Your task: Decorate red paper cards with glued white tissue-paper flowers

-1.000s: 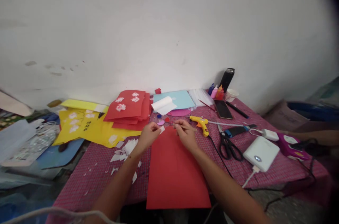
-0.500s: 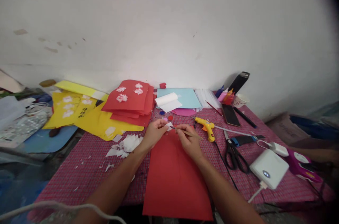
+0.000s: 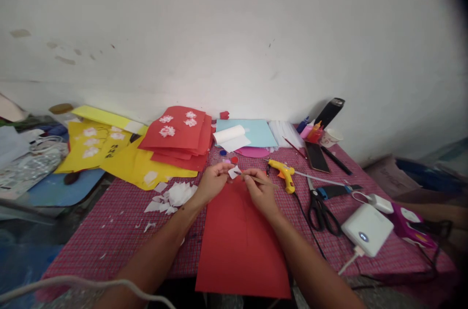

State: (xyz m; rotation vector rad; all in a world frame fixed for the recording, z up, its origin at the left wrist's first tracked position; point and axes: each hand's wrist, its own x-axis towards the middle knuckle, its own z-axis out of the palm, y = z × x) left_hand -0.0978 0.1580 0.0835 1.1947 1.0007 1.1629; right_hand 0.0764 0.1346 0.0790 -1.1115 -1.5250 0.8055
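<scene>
My left hand [image 3: 215, 180] pinches a small piece of white paper [image 3: 234, 172] between thumb and fingertips. In my right hand [image 3: 259, 189] is a slim paintbrush [image 3: 266, 183] with a tan handle, its tip touching or very close to the white paper; I cannot tell which. Both hands are over the top end of a long red paper sheet [image 3: 241, 245], which overhangs the table's front edge. Small caps or dishes of paint, one blue [image 3: 223, 153] and one red [image 3: 234, 160], lie just beyond my fingers. Torn white paper pieces [image 3: 179, 195] are heaped left of my left wrist.
Right of me lie a yellow glue gun [image 3: 286, 175], black scissors [image 3: 322, 214], a phone [image 3: 317, 157] and a white power bank [image 3: 367, 229] with cables. Red sheets with white flowers [image 3: 175, 131] and yellow papers [image 3: 139, 167] are at the left. Paint bottles [image 3: 309, 128] stand behind.
The paintbrush and white paper have come together between my hands. My head view has shifted, so the table sits differently in the picture. Both hands keep their hold.
</scene>
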